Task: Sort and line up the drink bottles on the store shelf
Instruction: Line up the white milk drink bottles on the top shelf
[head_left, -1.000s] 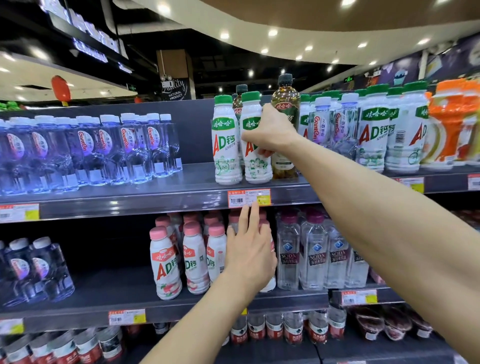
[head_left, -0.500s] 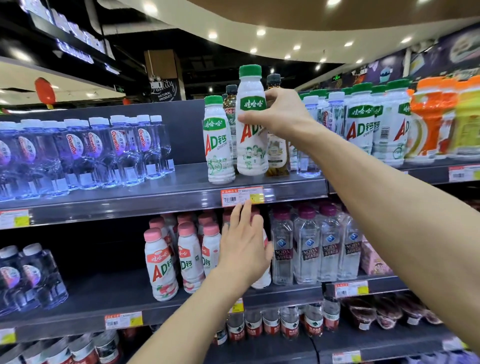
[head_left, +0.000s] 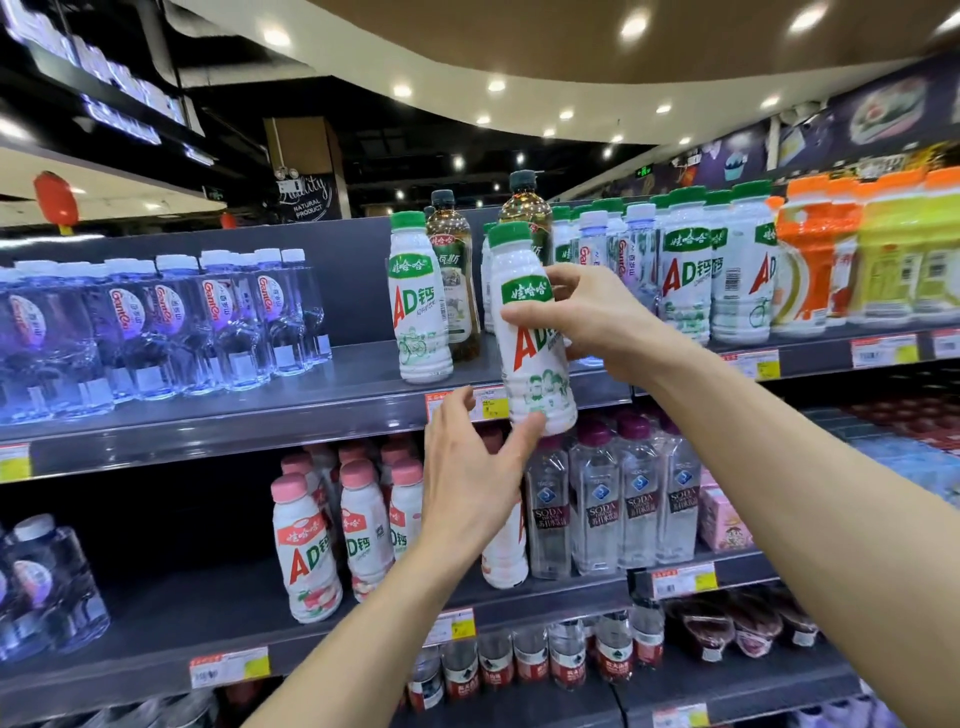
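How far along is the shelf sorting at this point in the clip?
Done: the water bottles stand in rows, and the green-capped group sits together at right. In hand: the right hand grips a green-capped AD bottle clear of the top shelf; the left hand reaches open under it. Left: a lone AD bottle and brown tea bottles stand mixed.

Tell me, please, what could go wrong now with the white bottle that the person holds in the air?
1. The right hand pinches the white plastic green-capped bottle only with its fingers, tilted and off the grey metal shelf; it may slip and fall.
2. Put back carelessly, it could knock over the matching white bottle standing near the shelf's front.
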